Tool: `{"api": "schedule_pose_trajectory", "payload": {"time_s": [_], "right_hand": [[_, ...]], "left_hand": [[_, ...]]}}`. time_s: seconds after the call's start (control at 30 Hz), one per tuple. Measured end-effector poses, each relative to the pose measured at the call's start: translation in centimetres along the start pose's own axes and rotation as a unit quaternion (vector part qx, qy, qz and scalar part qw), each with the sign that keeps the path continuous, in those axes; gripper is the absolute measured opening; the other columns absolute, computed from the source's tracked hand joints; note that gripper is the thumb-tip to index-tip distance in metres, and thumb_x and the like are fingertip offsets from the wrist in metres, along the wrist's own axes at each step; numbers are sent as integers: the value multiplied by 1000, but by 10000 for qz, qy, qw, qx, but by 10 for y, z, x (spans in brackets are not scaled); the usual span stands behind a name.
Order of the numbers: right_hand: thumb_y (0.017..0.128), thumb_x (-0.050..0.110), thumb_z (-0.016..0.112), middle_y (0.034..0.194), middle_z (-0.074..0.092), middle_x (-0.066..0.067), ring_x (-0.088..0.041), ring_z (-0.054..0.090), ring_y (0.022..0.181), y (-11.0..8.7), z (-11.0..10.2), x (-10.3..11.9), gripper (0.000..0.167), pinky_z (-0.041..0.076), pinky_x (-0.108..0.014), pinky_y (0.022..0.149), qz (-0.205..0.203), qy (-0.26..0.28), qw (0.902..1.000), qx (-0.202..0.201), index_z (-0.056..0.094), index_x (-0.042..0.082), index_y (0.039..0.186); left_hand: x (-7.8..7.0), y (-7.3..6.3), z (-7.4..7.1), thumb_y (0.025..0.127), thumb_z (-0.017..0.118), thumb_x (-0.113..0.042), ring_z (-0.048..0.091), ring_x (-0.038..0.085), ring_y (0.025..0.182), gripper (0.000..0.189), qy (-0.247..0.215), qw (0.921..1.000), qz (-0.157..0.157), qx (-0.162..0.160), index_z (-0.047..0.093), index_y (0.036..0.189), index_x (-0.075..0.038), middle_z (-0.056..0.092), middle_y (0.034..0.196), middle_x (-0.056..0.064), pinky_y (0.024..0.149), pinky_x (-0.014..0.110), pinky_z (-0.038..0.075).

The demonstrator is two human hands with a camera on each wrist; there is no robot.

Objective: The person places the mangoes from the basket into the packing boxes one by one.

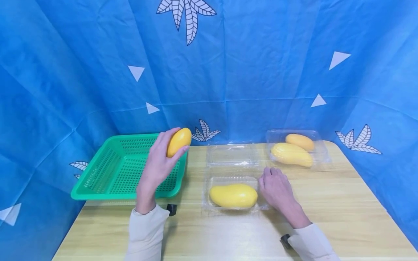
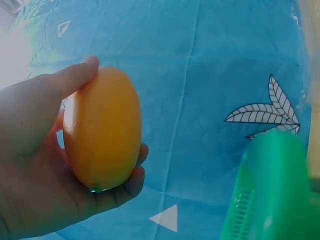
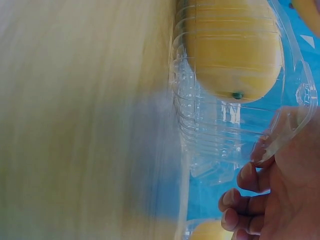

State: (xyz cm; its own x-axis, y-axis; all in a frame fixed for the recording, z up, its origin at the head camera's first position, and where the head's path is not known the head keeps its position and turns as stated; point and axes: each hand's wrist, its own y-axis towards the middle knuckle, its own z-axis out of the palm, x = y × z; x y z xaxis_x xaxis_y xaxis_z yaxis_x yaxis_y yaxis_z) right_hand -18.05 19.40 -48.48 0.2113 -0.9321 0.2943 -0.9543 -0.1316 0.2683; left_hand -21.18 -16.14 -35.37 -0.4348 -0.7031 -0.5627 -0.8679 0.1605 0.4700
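My left hand (image 1: 158, 159) grips a small orange-yellow mango (image 1: 179, 142), raised above the right side of the green basket. In the left wrist view, thumb and fingers curl round this mango (image 2: 103, 130), its stem end low. With my right hand (image 1: 277, 186), I pinch the right rim of a clear plastic clamshell container (image 1: 206, 194). Its lid (image 1: 232, 154) lies folded back behind it. Inside rests a larger yellow mango (image 1: 233, 195). The right wrist view shows fingertips at the corner of the container (image 3: 295, 127), the mango (image 3: 235, 50) visible through its wall.
The green perforated basket (image 1: 80, 186) stands at the left of the wooden table (image 1: 343, 203). At the back right, another clear container (image 1: 321, 150) holds a long yellow mango (image 1: 290, 154) and a smaller orange one (image 1: 300, 141). A blue curtain (image 1: 261, 72) hangs behind the table.
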Motion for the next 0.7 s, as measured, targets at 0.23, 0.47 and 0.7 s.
{"api": "schedule_pose_trajectory", "payload": {"time_s": [0.23, 0.47, 0.7], "right_hand": [[102, 13, 45, 74, 42, -7, -26, 41, 69, 0, 0, 0, 23, 40, -37, 60, -23, -26, 10000, 1, 44, 8, 80], [103, 14, 44, 75, 44, -8, -27, 44, 71, 1, -2, 0, 22, 43, -40, 62, -7, 43, 10000, 76, 46, 7, 82], [102, 13, 45, 75, 44, -8, -27, 44, 70, 1, -3, 0, 22, 42, -40, 61, -13, 51, 10000, 24, 46, 7, 81]], "left_hand": [[1, 1, 9, 100, 64, -48, 53, 24, 97, 57, -332, 9994, -72, -14, 50, 149, -23, 57, 129, 5, 72, 41, 48], [3, 2, 19, 103, 61, -41, 56, 26, 97, 50, -1416, 9891, -331, 223, 52, 147, -22, 60, 127, 6, 72, 43, 53], [0, 4, 31, 107, 48, -47, 57, 29, 82, 47, -2645, 9577, -1115, 208, 53, 143, -19, 58, 106, 14, 64, 36, 54]]}}
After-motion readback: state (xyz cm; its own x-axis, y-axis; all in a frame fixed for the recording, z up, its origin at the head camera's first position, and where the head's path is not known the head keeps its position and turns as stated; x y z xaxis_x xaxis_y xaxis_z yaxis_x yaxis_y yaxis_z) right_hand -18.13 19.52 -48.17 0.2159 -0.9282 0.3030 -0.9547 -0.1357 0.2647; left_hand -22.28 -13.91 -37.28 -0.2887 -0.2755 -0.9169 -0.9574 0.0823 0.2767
